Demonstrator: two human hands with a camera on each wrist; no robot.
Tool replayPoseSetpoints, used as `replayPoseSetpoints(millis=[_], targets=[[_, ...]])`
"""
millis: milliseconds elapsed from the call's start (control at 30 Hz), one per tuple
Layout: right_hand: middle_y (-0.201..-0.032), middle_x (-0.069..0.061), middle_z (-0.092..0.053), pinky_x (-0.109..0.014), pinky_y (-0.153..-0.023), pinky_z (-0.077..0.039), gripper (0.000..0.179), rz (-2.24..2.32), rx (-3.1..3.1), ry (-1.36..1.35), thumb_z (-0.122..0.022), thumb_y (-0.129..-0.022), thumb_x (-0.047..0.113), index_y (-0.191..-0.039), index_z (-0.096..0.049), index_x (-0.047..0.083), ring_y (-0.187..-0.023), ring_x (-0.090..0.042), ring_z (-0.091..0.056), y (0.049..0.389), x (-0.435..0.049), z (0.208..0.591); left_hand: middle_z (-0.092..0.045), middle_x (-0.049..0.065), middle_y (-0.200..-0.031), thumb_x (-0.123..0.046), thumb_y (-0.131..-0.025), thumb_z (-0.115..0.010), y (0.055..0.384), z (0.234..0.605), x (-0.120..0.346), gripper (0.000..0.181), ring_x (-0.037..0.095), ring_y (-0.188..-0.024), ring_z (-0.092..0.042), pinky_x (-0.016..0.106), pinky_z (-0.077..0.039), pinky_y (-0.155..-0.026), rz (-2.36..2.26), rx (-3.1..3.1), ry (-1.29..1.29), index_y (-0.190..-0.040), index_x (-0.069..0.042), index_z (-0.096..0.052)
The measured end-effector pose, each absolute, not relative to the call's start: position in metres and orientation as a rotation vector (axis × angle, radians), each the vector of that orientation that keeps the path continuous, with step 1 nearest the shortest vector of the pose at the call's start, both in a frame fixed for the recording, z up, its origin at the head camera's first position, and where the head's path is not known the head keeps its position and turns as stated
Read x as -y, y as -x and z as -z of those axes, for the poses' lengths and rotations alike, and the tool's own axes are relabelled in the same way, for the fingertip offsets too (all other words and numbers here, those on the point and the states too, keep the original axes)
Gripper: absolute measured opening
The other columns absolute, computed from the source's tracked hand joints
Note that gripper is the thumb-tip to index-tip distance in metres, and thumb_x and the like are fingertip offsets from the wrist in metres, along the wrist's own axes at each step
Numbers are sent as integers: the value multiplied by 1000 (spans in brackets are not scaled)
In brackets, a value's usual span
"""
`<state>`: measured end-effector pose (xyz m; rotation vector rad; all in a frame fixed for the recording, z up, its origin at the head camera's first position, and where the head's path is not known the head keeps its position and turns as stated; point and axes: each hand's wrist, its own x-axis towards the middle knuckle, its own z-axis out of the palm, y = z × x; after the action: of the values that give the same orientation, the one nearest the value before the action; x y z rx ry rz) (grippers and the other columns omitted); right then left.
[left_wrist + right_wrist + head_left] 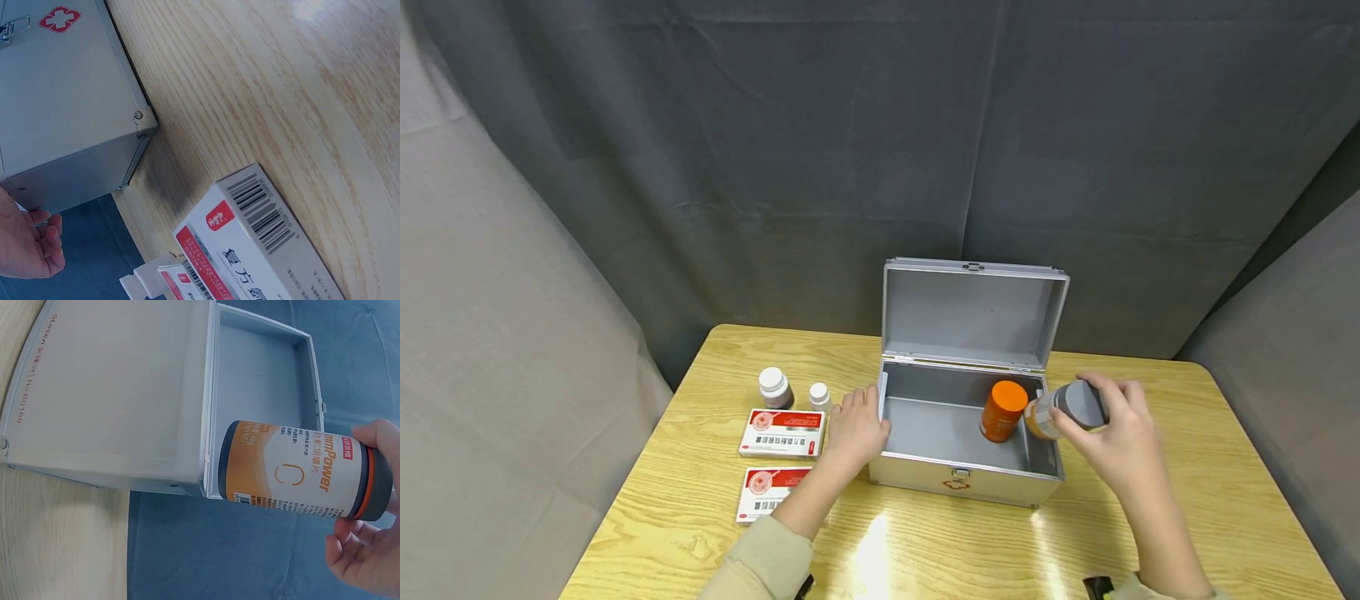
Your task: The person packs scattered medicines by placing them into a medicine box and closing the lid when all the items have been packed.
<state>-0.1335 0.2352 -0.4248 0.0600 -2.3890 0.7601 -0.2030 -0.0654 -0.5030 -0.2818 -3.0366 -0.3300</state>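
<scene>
My right hand [1118, 433] grips a vitamin bottle [287, 469] by its dark grey lid, tilted at the right rim of a silver first-aid box [958, 479]. The bottle has an orange and white label. The box stands with its lid raised. Inside it, toward the right, is an orange bottle [1002, 411] with an orange cap. My left hand [852, 429] rests at the box's left rim, holding no loose item. In the left wrist view, the left hand's fingers [47, 247] are bent by the box's side; their contact with the rim is partly hidden.
Left of the box stand a larger white-capped bottle [776, 388] and a smaller white bottle [820, 397]. Two red and white medicine boxes lie in front of them, the farther box [782, 433] and the nearer box [763, 496], partly behind my left forearm. Dark curtain [820, 167] hangs behind the table.
</scene>
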Motion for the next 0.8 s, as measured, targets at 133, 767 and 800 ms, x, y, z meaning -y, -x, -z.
replayPoseSetpoints(millis=[133,767,800], targets=[[-96,-20,-47,-39,-49,-39,53,-747,2399,-84,-79,-62,17,-109,-59,5,-69,-36,-52,135,-233,428,-52,16,-113,-31,-83,-54,203,503,66,56,30,-104,-49,41,-41,-81,322,3033,285,-129,-3,-39],[-94,-17,-46,-41,-50,-46,54,-744,2481,-160,-79,-64,19,-111,-58,4,-69,-31,-52,140,-223,446,-52,17,-116,-31,-84,-55,203,503,65,57,31,-105,-49,42,-40,-83,321,3041,285,-130,-3,-38],[-94,-18,-46,-41,-50,-46,54,-745,2482,-165,-79,-64,18,-111,-58,4,-69,-31,-53,140,-223,447,-52,17,-116,-31,-84,-55,204,503,65,57,31,-105,-49,42,-40,-83,322,3042,284,-130,-3,-38]])
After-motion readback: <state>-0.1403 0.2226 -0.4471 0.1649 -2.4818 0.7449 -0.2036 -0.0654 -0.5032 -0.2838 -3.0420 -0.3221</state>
